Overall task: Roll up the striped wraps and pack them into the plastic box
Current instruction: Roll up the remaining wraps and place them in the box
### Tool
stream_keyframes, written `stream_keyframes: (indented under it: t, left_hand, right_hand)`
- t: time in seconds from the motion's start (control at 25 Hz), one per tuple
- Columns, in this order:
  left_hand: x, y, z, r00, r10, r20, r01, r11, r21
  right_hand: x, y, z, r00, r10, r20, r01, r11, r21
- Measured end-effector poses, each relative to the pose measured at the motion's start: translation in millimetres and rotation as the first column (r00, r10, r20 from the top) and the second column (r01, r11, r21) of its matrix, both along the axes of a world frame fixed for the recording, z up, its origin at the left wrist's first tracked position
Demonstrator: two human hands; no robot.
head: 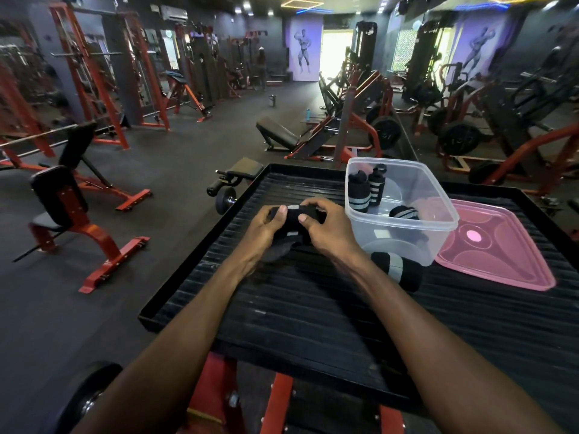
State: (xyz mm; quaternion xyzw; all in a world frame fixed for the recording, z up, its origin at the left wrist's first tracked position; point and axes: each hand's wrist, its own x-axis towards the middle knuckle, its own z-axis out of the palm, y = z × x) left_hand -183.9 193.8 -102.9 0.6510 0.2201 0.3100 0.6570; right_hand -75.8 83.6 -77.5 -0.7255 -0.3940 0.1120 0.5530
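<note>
Both hands grip one black wrap [293, 217] over the ribbed black tray [282, 308]. My left hand [266, 230] curls round its left end, and my right hand [326, 223] curls round its right end. The wrap is partly rolled, with a loose end hanging under my hands. The clear plastic box [438, 214] stands open just to the right. Inside it are three rolled black wraps with grey stripes [358, 195]. A further rolled striped wrap [396, 270] lies on the tray in front of the box.
The pink lid [495, 245] lies on the tray to the right of the box. The tray sits on a red frame [279, 402]. Red and black gym benches [72, 211], racks and weight machines stand all around on the dark floor.
</note>
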Motion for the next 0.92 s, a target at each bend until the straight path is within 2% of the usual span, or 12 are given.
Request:
stream_keyframes:
  t: [0.08,0.2,0.28,0.32,0.44,0.52,0.68,0.76,0.92]
  left_hand:
    - [-1,1,-2,1.000,0.013,-0.005,-0.013,1.000,-0.008]
    - [-2,-1,0,0.997,0.060,0.057,-0.068,0.985,0.158]
    - [-2,-1,0,0.995,0.048,0.083,-0.063,0.981,0.186]
    - [-1,-1,0,0.996,0.036,0.084,-0.048,0.987,0.155]
    - [-1,-8,5,0.993,-0.001,0.120,0.009,0.998,-0.066]
    - [-2,-10,8,0.993,0.026,0.114,-0.016,0.996,-0.086]
    - [-3,-9,9,0.986,0.059,0.158,-0.050,0.997,-0.055]
    - [-2,-8,8,0.987,0.043,0.155,-0.031,0.996,-0.080]
    - [2,-6,7,0.996,0.032,0.088,-0.010,0.971,-0.240]
  right_hand:
    - [-2,1,0,1.000,0.014,0.013,-0.014,1.000,0.015]
    - [-3,4,-1,0.997,0.002,-0.077,-0.001,1.000,0.018]
    - [-1,4,-1,0.995,-0.016,-0.094,0.017,1.000,0.010]
    - [0,4,-2,0.997,-0.031,-0.075,0.033,0.999,0.029]
    - [2,3,-2,0.999,-0.037,-0.029,0.040,0.992,0.118]
    - [1,5,-2,0.999,0.002,-0.052,0.003,0.996,0.090]
    - [-4,9,-4,0.973,0.015,-0.230,0.000,0.998,0.063]
    - [-7,8,-2,0.979,0.005,-0.203,0.014,0.996,0.089]
    - [-9,3,2,0.994,0.048,-0.096,-0.036,0.991,0.126]
